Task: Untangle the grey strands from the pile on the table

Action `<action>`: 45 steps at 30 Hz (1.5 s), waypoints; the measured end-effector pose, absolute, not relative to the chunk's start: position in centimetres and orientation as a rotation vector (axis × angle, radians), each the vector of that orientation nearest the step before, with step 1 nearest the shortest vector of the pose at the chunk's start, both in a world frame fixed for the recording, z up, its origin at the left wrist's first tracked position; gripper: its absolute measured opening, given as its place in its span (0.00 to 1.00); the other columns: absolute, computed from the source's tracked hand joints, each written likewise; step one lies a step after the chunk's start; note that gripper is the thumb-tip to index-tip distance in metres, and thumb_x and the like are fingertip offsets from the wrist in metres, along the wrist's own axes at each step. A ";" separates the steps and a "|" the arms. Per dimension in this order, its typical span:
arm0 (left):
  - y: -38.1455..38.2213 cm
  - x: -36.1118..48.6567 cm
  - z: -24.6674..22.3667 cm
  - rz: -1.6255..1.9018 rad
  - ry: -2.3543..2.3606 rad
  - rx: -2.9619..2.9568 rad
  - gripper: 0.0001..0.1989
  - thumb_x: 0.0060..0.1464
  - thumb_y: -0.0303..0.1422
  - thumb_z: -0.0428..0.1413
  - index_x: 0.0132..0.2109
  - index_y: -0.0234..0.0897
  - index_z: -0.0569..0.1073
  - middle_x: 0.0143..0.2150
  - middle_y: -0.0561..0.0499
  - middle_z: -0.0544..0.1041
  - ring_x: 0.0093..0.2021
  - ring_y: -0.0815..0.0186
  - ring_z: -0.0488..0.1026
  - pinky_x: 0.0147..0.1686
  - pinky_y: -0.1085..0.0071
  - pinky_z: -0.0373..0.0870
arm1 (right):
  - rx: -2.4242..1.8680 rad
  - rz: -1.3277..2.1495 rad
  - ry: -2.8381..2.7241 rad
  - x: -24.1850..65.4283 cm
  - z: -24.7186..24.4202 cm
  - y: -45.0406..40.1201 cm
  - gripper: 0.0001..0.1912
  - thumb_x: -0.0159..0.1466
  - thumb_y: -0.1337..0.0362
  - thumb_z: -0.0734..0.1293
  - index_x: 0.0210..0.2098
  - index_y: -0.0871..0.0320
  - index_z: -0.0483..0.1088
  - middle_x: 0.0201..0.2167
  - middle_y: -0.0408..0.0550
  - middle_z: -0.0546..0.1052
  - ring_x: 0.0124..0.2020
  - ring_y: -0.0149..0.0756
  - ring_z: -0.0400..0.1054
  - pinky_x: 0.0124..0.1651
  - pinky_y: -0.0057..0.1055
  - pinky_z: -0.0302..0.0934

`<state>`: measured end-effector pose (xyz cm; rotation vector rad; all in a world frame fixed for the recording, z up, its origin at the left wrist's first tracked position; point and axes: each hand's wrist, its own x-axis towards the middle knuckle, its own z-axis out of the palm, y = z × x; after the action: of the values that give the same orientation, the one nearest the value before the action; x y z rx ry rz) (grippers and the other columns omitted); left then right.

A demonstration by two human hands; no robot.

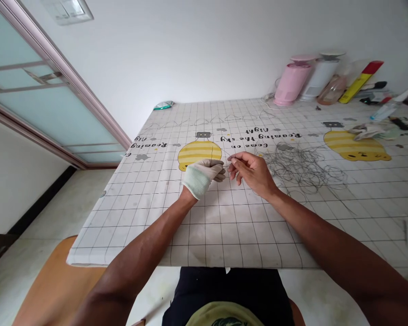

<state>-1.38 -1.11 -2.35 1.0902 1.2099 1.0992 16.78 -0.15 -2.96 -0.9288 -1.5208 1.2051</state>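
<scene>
My left hand [207, 174] wears a pale glove and is closed over the table, pinching a thin dark wire [212, 153] that stands up from the fingers. Close on its right, my bare right hand [250, 171] has thumb and forefinger pinched together on what looks like a thin curved end of wire; the other fingers are loosely curled. Beside the right hand lies a tangled heap of thin wire [309, 171]. Farther back, a row of bent wire pieces [217, 119] stretches across the tablecloth. Whether both hands hold the same wire, I cannot tell.
A checked tablecloth [149, 226] covers the table. At the back right stand a pink cylinder device [292, 83], a white one [319, 79], a bottle [332, 90] and a yellow-red box [360, 83]. Another glove [377, 131] lies right. A green-white packet [163, 105] sits at the back-left corner.
</scene>
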 end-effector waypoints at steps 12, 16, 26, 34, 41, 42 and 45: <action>-1.3 -1.0 -2.7 1.179 0.950 0.764 0.05 0.63 0.28 0.61 0.39 0.29 0.76 0.33 0.46 0.79 0.31 0.68 0.79 0.35 0.70 0.76 | -1.152 0.816 -1.707 15.9 -3.3 -1.1 0.12 0.70 0.57 0.64 0.32 0.54 0.69 0.22 0.42 0.74 0.22 0.34 0.67 0.28 0.32 0.61; -1.5 -0.9 -3.1 1.163 0.927 0.767 0.05 0.64 0.28 0.61 0.41 0.29 0.77 0.35 0.44 0.80 0.32 0.68 0.79 0.36 0.70 0.77 | -1.167 0.629 -1.850 15.8 -3.6 -1.2 0.12 0.70 0.61 0.62 0.29 0.54 0.64 0.21 0.41 0.69 0.24 0.34 0.62 0.31 0.32 0.57; -0.7 -1.9 -3.3 1.033 0.937 0.823 0.10 0.65 0.33 0.60 0.37 0.31 0.76 0.32 0.46 0.79 0.29 0.69 0.75 0.33 0.71 0.75 | -1.196 0.865 -1.956 16.7 -2.9 -0.6 0.13 0.69 0.60 0.63 0.28 0.54 0.65 0.19 0.40 0.69 0.22 0.34 0.63 0.30 0.34 0.56; -0.6 -2.9 -1.8 1.224 1.478 1.201 0.15 0.57 0.28 0.62 0.52 0.41 0.82 0.40 0.50 0.84 0.39 0.65 0.79 0.44 0.70 0.74 | -1.141 1.148 -1.967 17.7 -2.2 -0.3 0.14 0.71 0.57 0.63 0.29 0.54 0.65 0.19 0.41 0.70 0.21 0.33 0.63 0.25 0.31 0.57; -1.1 -2.3 -2.6 1.081 1.709 1.360 0.12 0.60 0.28 0.59 0.47 0.44 0.84 0.32 0.52 0.81 0.34 0.64 0.77 0.42 0.69 0.74 | -1.172 1.083 -2.028 17.9 -2.6 0.1 0.14 0.71 0.59 0.62 0.29 0.54 0.63 0.19 0.41 0.69 0.21 0.33 0.62 0.26 0.32 0.55; -1.2 -2.3 -2.5 1.044 1.682 1.283 0.12 0.60 0.27 0.59 0.47 0.43 0.84 0.31 0.51 0.80 0.31 0.65 0.75 0.38 0.68 0.73 | -1.171 1.014 -2.055 18.0 -2.7 0.2 0.14 0.71 0.60 0.62 0.29 0.54 0.63 0.19 0.40 0.68 0.21 0.33 0.61 0.27 0.33 0.53; -1.5 -2.7 -2.3 0.913 1.453 1.012 0.07 0.59 0.26 0.59 0.41 0.36 0.81 0.26 0.51 0.75 0.23 0.67 0.70 0.28 0.69 0.69 | -1.098 0.721 -2.165 18.4 -2.7 0.7 0.15 0.69 0.63 0.62 0.26 0.54 0.58 0.19 0.39 0.62 0.22 0.32 0.54 0.28 0.34 0.48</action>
<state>-2.66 -1.53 -2.26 1.0121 1.4526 0.9125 18.45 0.66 -2.74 -1.0982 -2.1650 0.7207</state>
